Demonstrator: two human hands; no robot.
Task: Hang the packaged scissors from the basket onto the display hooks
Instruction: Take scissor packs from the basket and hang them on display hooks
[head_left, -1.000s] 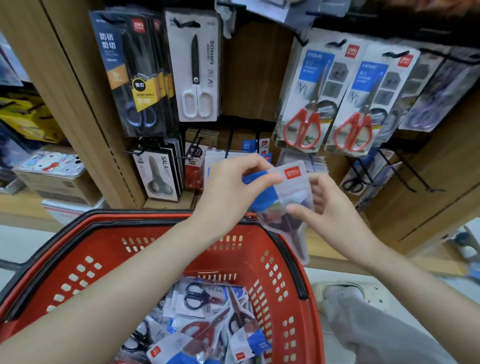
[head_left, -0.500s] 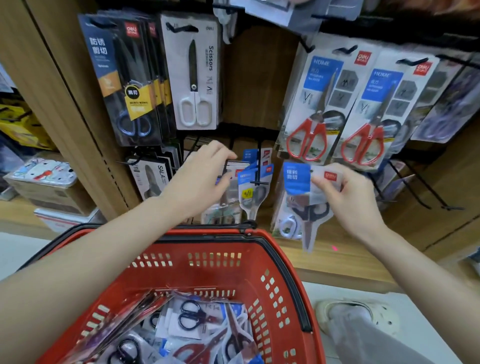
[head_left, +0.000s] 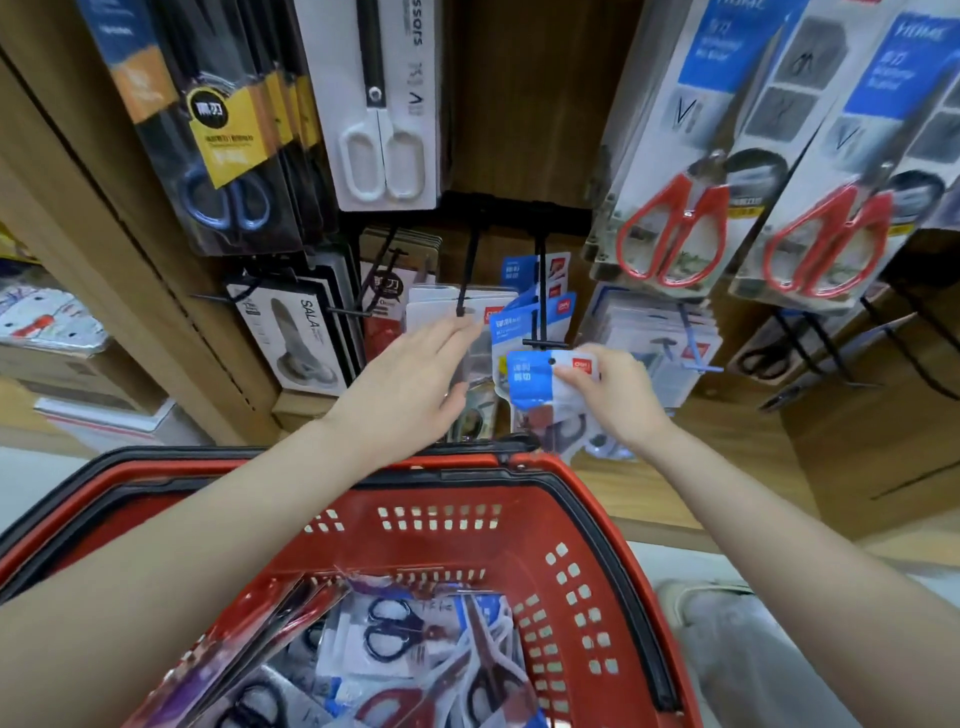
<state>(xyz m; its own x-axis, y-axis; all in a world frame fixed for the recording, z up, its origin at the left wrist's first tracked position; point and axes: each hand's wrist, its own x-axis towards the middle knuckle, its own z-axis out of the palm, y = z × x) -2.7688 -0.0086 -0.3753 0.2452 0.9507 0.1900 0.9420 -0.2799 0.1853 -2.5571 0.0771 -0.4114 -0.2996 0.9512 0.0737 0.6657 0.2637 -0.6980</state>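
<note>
Head camera looks down over a red basket (head_left: 576, 519) toward the shelf wall. The right hand (head_left: 615, 400) pinches a packaged scissors (head_left: 532, 384) by its blue-and-white header and holds it just below the cross-tipped end of a black display hook (head_left: 542, 312). The pack's punched hole sits just under that tip, not yet threaded on. The left hand (head_left: 410, 382) is flat with straight fingers, its fingertips against the hanging packs (head_left: 441, 306) on the neighbouring hook, gripping nothing. More loose packs (head_left: 392, 634) lie heaped in the basket. Red-handled scissors (head_left: 672, 234) hang above to the right, white-handled scissors (head_left: 382, 156) above to the left.
</note>
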